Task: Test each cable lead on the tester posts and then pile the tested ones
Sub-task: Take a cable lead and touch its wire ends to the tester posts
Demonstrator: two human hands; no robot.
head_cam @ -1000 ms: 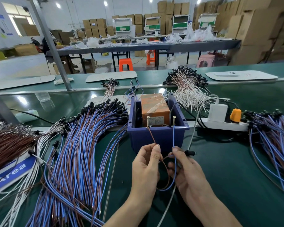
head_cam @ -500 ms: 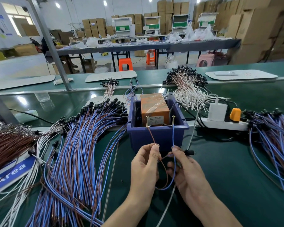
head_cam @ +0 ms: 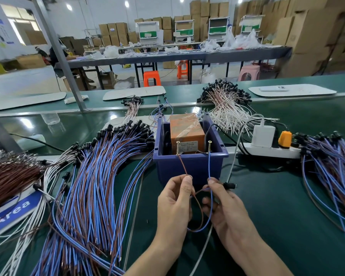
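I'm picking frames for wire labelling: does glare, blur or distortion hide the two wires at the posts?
Head view: no; brown wire and blue wire read sharp; ceiling-light glare lies on the belt at left, clear of them; wide-angle bowing curves the edges; upper-right boxes look blurred.

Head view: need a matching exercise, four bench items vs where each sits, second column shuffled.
Column 1
1. brown wire
2. blue wire
3. orange tester box
4. white charger

Column 2
a. plugged into the power strip
b. leads to the left post, pinched by the left hand
c. sits inside the blue bin
d. leads to the right post, pinched by the right hand

Pairs: 1-b, 2-d, 3-c, 4-a.
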